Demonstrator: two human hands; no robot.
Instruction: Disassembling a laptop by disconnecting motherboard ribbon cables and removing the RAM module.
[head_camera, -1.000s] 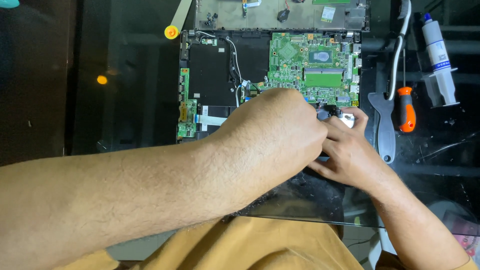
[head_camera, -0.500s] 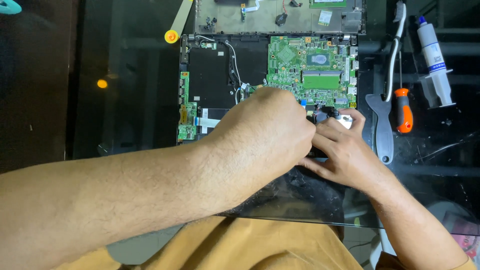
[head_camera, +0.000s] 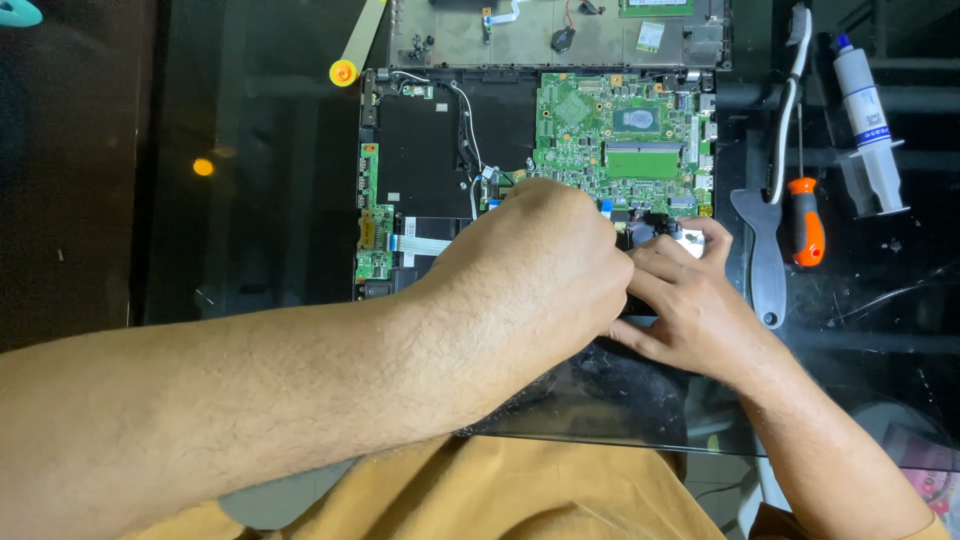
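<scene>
Our main worry is the loose wiring on the opened laptop (head_camera: 440, 160): a black and white cable (head_camera: 463, 130) runs down the dark panel towards our knuckles, and a white ribbon cable (head_camera: 420, 243) lies just beside our left wrist, so a careless shift of the forearm could snag or crease either one. The green main board (head_camera: 620, 140) sits bare under our fingers, and a slip there might scrape a part.

Our left hand (head_camera: 535, 270) is curled tight, fingers bunched down over the lower edge of the board; what they pinch is hidden beneath it, so we cannot tell what it grips. Our right hand (head_camera: 685, 300) is narrowly closed, fingertips touching a small black and silver part (head_camera: 660, 230) at the board's lower right corner, just beside the left knuckles.

Further right, on the glass surface (head_camera: 880, 290), lie a grey pry tool (head_camera: 765, 260), an orange-handled screwdriver (head_camera: 805, 220) and a white syringe (head_camera: 865, 110), well apart from both hands.
</scene>
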